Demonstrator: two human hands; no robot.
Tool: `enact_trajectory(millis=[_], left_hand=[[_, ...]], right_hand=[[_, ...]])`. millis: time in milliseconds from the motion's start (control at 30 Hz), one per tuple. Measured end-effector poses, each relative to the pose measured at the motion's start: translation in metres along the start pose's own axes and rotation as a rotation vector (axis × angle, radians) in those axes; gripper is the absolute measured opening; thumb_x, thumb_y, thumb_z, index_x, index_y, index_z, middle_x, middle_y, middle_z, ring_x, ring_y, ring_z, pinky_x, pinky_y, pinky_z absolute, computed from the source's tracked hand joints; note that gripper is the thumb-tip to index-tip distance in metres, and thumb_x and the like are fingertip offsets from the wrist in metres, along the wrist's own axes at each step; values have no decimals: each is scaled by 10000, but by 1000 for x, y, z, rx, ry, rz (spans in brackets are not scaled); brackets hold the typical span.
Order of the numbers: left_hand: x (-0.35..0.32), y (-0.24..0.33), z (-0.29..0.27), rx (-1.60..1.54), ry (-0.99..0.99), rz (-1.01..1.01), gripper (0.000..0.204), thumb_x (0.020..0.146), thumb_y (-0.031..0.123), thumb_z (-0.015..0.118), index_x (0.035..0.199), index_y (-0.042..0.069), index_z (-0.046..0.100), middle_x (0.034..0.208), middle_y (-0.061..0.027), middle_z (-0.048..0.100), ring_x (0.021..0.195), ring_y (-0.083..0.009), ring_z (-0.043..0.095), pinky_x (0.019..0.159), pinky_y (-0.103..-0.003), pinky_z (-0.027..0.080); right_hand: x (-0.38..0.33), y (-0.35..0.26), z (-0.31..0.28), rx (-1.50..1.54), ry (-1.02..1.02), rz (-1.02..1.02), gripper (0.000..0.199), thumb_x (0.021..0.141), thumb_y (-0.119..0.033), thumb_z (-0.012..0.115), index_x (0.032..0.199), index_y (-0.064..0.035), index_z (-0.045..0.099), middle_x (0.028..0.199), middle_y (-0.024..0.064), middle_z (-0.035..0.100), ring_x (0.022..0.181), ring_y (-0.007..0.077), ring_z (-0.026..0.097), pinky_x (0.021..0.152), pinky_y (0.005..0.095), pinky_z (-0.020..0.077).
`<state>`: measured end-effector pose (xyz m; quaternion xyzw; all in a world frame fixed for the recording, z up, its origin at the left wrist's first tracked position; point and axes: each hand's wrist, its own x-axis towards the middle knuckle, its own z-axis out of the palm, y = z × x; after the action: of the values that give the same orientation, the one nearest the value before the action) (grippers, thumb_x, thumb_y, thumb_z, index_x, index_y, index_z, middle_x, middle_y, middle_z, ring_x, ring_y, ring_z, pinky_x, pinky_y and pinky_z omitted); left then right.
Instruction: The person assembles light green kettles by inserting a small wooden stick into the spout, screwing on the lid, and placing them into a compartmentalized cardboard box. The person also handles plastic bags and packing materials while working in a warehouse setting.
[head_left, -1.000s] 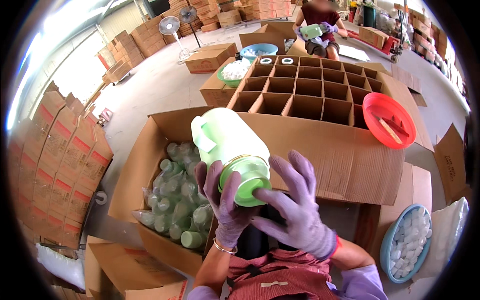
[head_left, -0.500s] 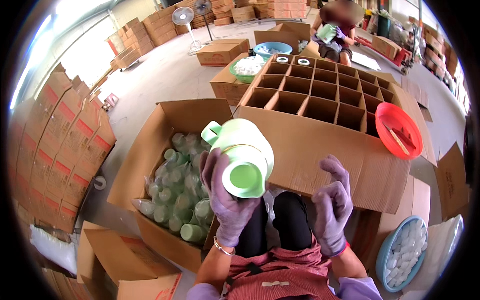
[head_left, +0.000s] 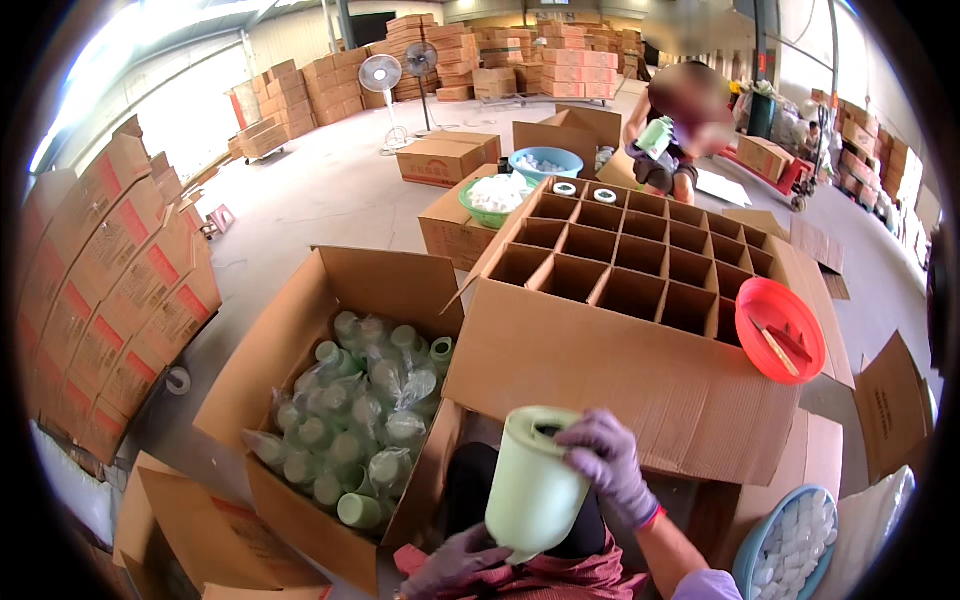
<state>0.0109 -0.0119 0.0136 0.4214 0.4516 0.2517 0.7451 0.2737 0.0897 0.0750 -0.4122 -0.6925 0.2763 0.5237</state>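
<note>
A: Head view, left to right: stacked cartons point(head_left: 110, 300) line the far left, then an open box point(head_left: 330, 400) on the floor, full of pale green bottles in plastic bags point(head_left: 360, 420).

B: And the hands?

A: The left hand point(head_left: 455, 565), in a purple glove, sits low by the lap, fingers loosely spread under the base of a pale green jug point(head_left: 535, 485); how firmly it grips, I cannot tell. The right hand point(head_left: 605, 465) is wrapped around the jug's upper right side, fingers curled over the rim.

B: How does the jug lie?

A: Nearly upright, its long axis tipped slightly left, open mouth toward the divided carton point(head_left: 640, 270) just beyond. The right hand is the nearer to that carton.

B: Further right?

A: A red bowl point(head_left: 780, 330) on the carton's edge, and a blue basket of white caps point(head_left: 790, 545) low right.
</note>
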Motion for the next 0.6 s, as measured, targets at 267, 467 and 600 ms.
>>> enact_trajectory(millis=[267, 467, 600], left_hand=[[63, 27, -17, 58, 164, 612, 548, 1040, 342, 469, 1416, -56, 428, 1405, -136, 489, 1310, -182, 447, 1121, -319, 330], [83, 8, -22, -179, 22, 358, 610, 992, 340, 565, 1435, -50, 410, 1437, -144, 479, 1329, -220, 456, 1108, -356, 358], [75, 21, 1, -237, 9, 427, 549, 1025, 362, 517, 1379, -55, 477, 1384, -110, 528, 1274, -184, 504, 1067, -340, 405]], right_hand=[[-68, 42, 44, 88, -359, -182, 335, 760, -336, 815, 959, -87, 714, 967, 62, 656, 1012, 287, 583, 959, 441, 432], [-42, 1, 31, -258, -271, -306, 392, 726, -405, 805, 975, -125, 693, 1001, 40, 637, 921, 268, 576, 896, 431, 447], [-53, 14, 38, 15, -306, -256, 231, 818, -248, 769, 978, -97, 699, 1028, 71, 652, 1034, 283, 587, 951, 453, 445]])
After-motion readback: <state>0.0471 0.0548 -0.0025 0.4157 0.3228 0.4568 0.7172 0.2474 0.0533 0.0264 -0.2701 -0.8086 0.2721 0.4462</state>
